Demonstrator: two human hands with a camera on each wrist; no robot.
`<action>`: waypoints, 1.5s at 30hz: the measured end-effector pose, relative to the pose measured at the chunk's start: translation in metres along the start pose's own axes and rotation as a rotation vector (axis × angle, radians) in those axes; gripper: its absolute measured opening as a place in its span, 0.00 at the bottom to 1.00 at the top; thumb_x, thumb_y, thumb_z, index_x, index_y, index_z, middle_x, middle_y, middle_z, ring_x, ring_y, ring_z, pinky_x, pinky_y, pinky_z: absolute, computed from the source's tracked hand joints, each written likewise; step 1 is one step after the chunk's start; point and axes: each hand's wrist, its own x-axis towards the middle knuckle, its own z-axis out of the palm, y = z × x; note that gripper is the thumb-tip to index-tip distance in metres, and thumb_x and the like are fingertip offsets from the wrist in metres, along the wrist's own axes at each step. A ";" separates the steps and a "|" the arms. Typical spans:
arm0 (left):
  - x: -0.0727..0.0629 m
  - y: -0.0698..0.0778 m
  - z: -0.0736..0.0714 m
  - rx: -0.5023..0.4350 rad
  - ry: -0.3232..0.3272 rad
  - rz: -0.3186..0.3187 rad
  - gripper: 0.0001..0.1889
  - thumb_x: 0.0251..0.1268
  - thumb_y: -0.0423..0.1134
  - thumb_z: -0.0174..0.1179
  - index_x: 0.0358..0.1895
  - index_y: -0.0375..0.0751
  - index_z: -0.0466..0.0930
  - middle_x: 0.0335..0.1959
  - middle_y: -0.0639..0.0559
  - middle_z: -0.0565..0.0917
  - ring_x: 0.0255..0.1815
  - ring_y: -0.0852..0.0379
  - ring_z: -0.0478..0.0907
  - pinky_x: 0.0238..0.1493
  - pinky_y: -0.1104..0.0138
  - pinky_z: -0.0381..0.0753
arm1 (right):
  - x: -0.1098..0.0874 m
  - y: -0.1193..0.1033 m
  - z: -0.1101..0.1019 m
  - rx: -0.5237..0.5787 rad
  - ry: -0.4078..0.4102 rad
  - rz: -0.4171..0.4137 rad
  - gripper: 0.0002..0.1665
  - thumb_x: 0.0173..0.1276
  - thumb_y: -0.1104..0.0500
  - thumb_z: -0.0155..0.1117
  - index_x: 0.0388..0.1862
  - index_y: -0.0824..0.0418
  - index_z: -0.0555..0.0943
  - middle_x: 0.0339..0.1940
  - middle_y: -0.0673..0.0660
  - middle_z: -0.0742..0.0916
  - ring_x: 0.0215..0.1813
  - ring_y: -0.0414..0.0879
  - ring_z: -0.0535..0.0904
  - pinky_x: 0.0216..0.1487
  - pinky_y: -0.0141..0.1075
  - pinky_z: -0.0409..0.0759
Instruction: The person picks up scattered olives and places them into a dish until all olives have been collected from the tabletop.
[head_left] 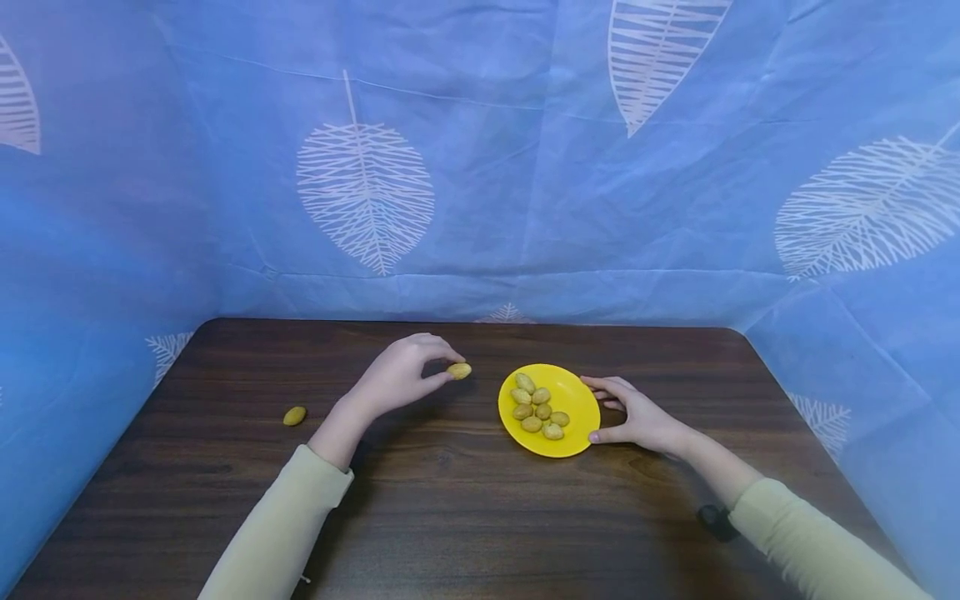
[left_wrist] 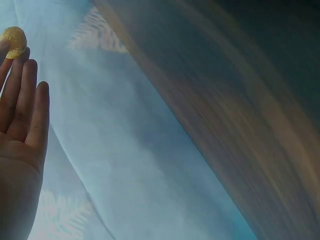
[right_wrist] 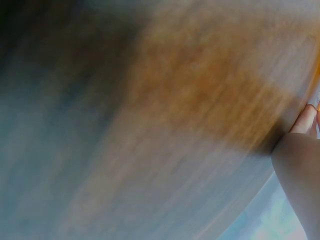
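Observation:
In the head view my left hand (head_left: 401,372) pinches a small oval yellow-green fruit (head_left: 460,371) between thumb and fingertips, above the table and left of the plate. The same fruit (left_wrist: 15,42) shows at the upper left of the left wrist view, the other fingers stretched out below it. A round yellow plate (head_left: 577,442) bears several like fruits (head_left: 543,411), mostly on its left and middle. My right hand (head_left: 633,414) holds the plate's right rim, thumb at the near side and fingers at the far side. In the right wrist view only part of that hand (right_wrist: 304,120) shows.
One more oval fruit (head_left: 295,416) lies on the dark wooden table (head_left: 450,517), left of my left forearm. A blue cloth (head_left: 487,192) with white leaf prints hangs behind and beside the table. A black band (head_left: 717,522) is by the right sleeve.

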 end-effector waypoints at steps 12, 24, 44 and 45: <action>0.028 0.027 0.026 -0.042 -0.059 0.090 0.12 0.71 0.38 0.72 0.55 0.49 0.91 0.53 0.54 0.91 0.59 0.54 0.86 0.65 0.58 0.86 | -0.001 -0.001 -0.001 -0.007 -0.001 -0.010 0.52 0.65 0.56 0.82 0.82 0.67 0.65 0.72 0.69 0.73 0.71 0.66 0.73 0.68 0.25 0.78; 0.047 0.047 0.046 -0.087 -0.098 0.145 0.14 0.72 0.39 0.71 0.57 0.46 0.90 0.55 0.52 0.90 0.60 0.52 0.85 0.67 0.58 0.84 | -0.001 -0.002 -0.001 0.000 -0.001 -0.016 0.52 0.65 0.56 0.81 0.82 0.67 0.65 0.73 0.68 0.73 0.71 0.65 0.73 0.66 0.23 0.77; 0.075 0.075 0.081 0.019 -0.230 0.244 0.11 0.75 0.42 0.69 0.56 0.49 0.91 0.53 0.57 0.91 0.56 0.61 0.86 0.63 0.70 0.84 | 0.000 -0.002 0.001 0.003 0.000 -0.008 0.52 0.65 0.56 0.81 0.82 0.67 0.64 0.72 0.68 0.73 0.71 0.64 0.73 0.66 0.22 0.76; 0.077 0.075 0.083 0.029 -0.240 0.246 0.11 0.75 0.42 0.69 0.56 0.49 0.91 0.53 0.57 0.91 0.56 0.61 0.86 0.63 0.70 0.84 | 0.000 -0.002 0.001 0.003 0.000 -0.011 0.52 0.66 0.56 0.81 0.82 0.67 0.64 0.72 0.68 0.73 0.71 0.64 0.73 0.66 0.23 0.76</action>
